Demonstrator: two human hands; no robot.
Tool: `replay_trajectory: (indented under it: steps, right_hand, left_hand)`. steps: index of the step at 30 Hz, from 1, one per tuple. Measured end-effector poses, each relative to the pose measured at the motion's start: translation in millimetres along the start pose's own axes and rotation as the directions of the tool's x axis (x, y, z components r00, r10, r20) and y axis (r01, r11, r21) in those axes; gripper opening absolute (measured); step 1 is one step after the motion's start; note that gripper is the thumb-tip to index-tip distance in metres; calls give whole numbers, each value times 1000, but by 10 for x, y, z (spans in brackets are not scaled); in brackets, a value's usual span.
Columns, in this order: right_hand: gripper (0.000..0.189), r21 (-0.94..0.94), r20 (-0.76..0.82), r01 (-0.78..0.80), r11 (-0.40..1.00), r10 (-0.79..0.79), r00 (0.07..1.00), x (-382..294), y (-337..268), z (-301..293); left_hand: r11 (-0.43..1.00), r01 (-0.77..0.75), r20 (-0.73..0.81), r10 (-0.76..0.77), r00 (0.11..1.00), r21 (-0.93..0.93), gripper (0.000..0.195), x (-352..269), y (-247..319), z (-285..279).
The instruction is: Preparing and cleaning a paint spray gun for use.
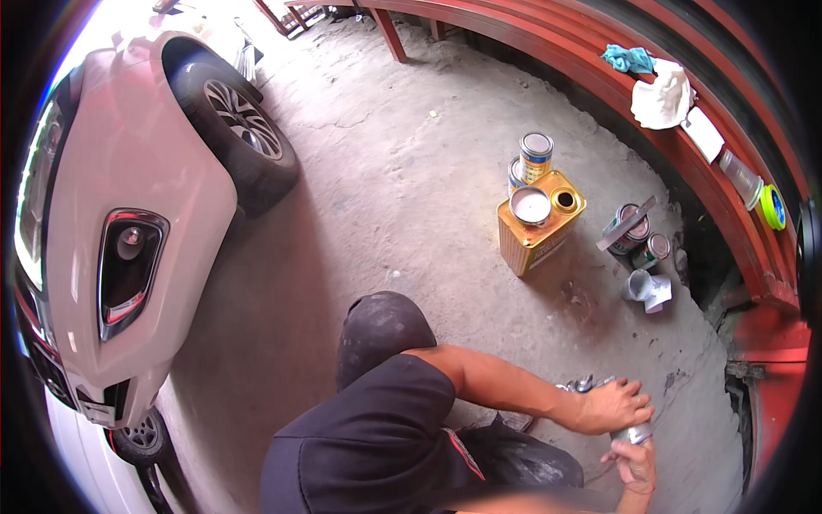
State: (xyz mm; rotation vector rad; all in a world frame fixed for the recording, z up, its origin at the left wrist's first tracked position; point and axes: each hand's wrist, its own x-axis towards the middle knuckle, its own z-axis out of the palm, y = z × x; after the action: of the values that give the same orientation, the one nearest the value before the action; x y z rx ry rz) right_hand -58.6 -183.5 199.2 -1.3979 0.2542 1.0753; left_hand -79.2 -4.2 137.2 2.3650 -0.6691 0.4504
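Observation:
Both hands are at the lower right, on a silvery metal cylinder (634, 432), possibly a cup or can. My left hand (614, 406) wraps its upper end with fingers spread over it. Below it, my right hand (634, 461) grips the lower end. Shiny metal fittings (583, 384), perhaps of a spray gun, show just behind my left hand; whether they join the cylinder is hidden. My dusty, dark-clothed knee (546, 459) lies left of my right hand. Beyond the hands, a grey cup (638, 286) lies tilted on the concrete floor against crumpled white paper (659, 294).
A gold rectangular tin (536, 247) carries an open-topped round can (530, 205); labelled cans (537, 154) stand behind. A flat metal strip (626, 225) lies across a paint can (632, 241). Cloths (661, 96) and plastic cups (742, 177) rest on a red metal ledge. A car (141, 167) stands left.

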Motion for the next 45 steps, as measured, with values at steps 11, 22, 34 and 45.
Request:
replay_trajectory:
  steps: [11, 22, 34, 45]
  right_hand:
    - [42, -507, -257, 732, 456, -890, 377, -153, -186, -622]
    - [28, -671, 737, 359, -649, -526, 425, 252, -681, 451]
    - [35, -161, -200, -197, 967, 164, 966, 562, -102, -78]
    - [37, -293, -355, 591, 751, -660, 662, -718, -559, 318]
  left_hand:
    - [861, 302, 303, -184, 935, -410, 89, 297, -959, -478]
    - [710, 179, 341, 91, 936, -681, 57, 142, -764, -320]
    - [898, 428, 290, -385, 876, -102, 68, 126, -461, -190]
    - [793, 110, 243, 50, 969, -599, 86, 184, -946, -302]
